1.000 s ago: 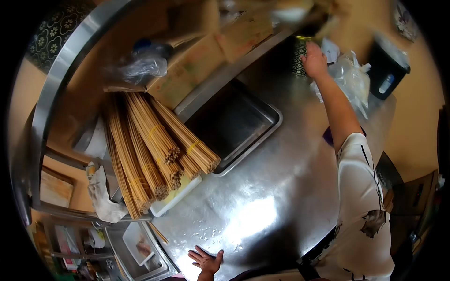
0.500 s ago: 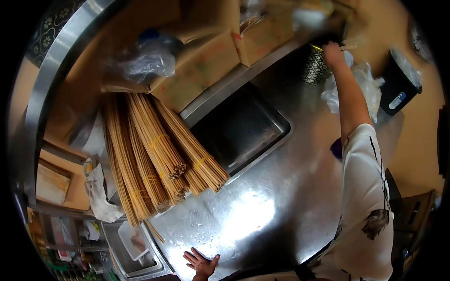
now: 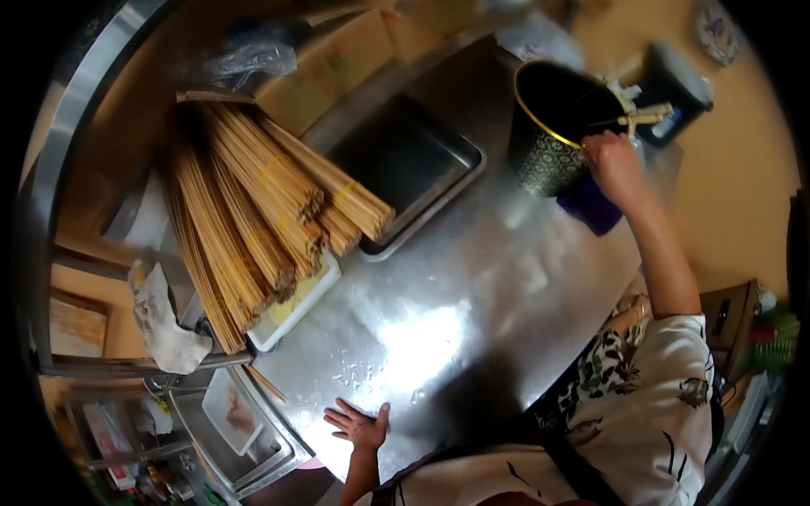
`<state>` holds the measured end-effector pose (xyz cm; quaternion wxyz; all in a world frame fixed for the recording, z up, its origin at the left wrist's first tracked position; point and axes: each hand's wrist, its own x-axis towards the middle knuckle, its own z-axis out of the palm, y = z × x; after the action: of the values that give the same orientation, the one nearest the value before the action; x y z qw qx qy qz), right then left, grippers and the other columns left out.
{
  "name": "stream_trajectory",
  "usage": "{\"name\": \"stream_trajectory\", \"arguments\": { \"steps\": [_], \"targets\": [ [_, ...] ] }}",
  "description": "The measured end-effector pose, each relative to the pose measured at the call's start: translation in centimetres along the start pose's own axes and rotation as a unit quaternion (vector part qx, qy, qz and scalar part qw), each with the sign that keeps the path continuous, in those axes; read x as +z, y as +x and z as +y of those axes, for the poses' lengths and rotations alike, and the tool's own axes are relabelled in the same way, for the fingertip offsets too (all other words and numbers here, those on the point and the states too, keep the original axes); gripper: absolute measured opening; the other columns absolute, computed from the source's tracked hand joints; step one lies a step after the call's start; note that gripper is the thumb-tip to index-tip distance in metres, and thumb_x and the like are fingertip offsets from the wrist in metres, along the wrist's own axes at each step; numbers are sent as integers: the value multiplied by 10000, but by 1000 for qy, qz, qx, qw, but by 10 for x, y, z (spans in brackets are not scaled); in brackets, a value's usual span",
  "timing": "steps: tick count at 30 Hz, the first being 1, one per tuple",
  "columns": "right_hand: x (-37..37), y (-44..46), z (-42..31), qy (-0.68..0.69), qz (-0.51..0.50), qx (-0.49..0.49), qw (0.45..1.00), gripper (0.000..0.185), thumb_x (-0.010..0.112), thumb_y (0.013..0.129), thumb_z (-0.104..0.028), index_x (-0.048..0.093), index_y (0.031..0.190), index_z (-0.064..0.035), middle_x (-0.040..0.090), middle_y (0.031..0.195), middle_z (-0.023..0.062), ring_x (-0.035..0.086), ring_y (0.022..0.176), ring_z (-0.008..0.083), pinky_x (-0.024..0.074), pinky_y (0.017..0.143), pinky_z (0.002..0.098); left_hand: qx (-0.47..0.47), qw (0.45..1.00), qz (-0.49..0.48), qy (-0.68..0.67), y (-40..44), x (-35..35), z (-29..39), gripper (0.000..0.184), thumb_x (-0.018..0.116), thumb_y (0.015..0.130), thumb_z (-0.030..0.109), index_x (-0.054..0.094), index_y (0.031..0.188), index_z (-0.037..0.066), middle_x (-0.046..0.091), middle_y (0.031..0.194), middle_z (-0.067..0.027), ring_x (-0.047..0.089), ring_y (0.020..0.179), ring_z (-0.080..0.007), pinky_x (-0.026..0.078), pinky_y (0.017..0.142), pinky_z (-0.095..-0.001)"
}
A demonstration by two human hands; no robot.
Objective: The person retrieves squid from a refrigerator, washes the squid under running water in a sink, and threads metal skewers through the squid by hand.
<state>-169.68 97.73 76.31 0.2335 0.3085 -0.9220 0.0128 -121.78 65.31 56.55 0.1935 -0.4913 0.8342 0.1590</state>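
Observation:
My right hand (image 3: 614, 167) is closed on the gold-edged rim of a black bucket (image 3: 548, 164) with a pale lattice pattern. The bucket tilts so that its dark mouth faces me. Light wooden sticks or handles (image 3: 648, 115) stick out past the rim by my fingers; what they belong to is hidden. A dark purple cloth-like thing (image 3: 593, 207) lies under the bucket's near side. My left hand (image 3: 361, 427) rests on the steel table (image 3: 472, 278) near its front edge, fingers spread, holding nothing.
Several tied bundles of thin wooden sticks (image 3: 261, 185) lie at the left, over a white tray (image 3: 305, 308). Behind them stand a dark metal pan (image 3: 413, 160) and a cardboard box (image 3: 337, 67). At lower left is a sink (image 3: 240, 460); a black bin (image 3: 675, 80) stands far right.
My right hand has drawn the bucket from the back of the table towards me, tilting its mouth into view. The view has shifted. My left hand stays flat on the table.

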Motion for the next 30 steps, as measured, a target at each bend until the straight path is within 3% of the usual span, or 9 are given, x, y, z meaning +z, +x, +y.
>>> {"name": "stream_trajectory", "arguments": {
  "steps": [7, 9, 13, 15, 18, 21, 24, 27, 30],
  "targets": [
    [-54, -107, -104, 191, -23, -63, 979, 96, 591, 651, -4, 560, 739, -29, 543, 675, 96, 512, 689, 254, 379, 632, 343, 8, 999, 43, -26, -1, 5, -3, 1171, 545, 607, 691, -61, 1341, 9, -119, 1332, -348, -145, 1248, -468, -37, 933, -642],
    [-74, -128, -147, 218, -29, -72, 973, 122, 603, 644, -6, 570, 760, -27, 545, 676, 90, 512, 679, 248, 381, 625, 334, 28, 998, 53, -28, 4, 11, -9, 1195, 559, 588, 699, -53, 1341, 1, -89, 1310, -391, -114, 1231, -514, -20, 913, -665],
    [-101, -176, -250, 279, 7, -107, 954, 146, 562, 595, 10, 577, 732, -39, 529, 645, 65, 506, 667, 218, 373, 616, 308, 136, 986, 74, -59, -3, 3, -34, 1049, 615, 636, 582, 102, 1343, 1, 37, 1346, -342, -21, 1249, -498, 42, 917, -670],
    [-112, -195, -294, 296, 11, -123, 947, 146, 564, 599, 4, 581, 738, -36, 529, 646, 63, 506, 670, 217, 378, 611, 307, 225, 964, 110, -85, -10, 4, -61, 791, 641, 701, 436, 309, 1282, 13, 178, 1338, -294, 172, 1248, -413, 167, 989, -528],
    [-127, -215, -355, 312, 14, -152, 938, 142, 556, 603, 4, 580, 739, -30, 528, 641, 62, 503, 663, 220, 383, 608, 316, 294, 908, 144, -261, -25, 7, -111, 548, 645, 741, 210, 426, 1197, -3, 256, 1324, -260, 321, 1198, -369, 315, 960, -355],
    [-144, -228, -403, 310, -31, -203, 928, 145, 589, 643, -64, 586, 781, -19, 543, 687, 74, 514, 714, 228, 396, 636, 327, 269, 904, 136, -303, -47, 0, -170, 525, 636, 750, 207, 437, 1194, 11, 298, 1316, -237, 330, 1200, -345, 309, 965, -361],
    [-168, -223, -435, 304, -70, -250, 916, 378, 642, 690, -280, 575, 930, 4, 562, 879, 118, 508, 892, 260, 408, 782, 361, 235, 909, 163, -304, -66, 2, -229, 472, 617, 761, 183, 457, 1165, -2, 342, 1293, -222, 337, 1194, -344, 302, 969, -369],
    [-175, -205, -447, 283, -58, -298, 910, 376, 633, 700, -275, 572, 951, -1, 539, 1056, 129, 449, 1077, 269, 333, 928, 401, 207, 891, 171, -366, -82, 8, -276, 434, 613, 755, 164, 475, 1132, -1, 380, 1253, -237, 369, 1155, -373, 322, 949, -391],
    [-199, -172, -463, 85, -105, -349, 927, 572, 687, 648, -194, 460, 1152, -50, 387, 1279, 111, 302, 1233, 255, 197, 1034, 422, 172, 900, 195, -351, -100, 21, -311, 417, 600, 762, 164, 476, 1126, 2, 397, 1242, -227, 383, 1142, -377, 319, 952, -393]
  ]
}}
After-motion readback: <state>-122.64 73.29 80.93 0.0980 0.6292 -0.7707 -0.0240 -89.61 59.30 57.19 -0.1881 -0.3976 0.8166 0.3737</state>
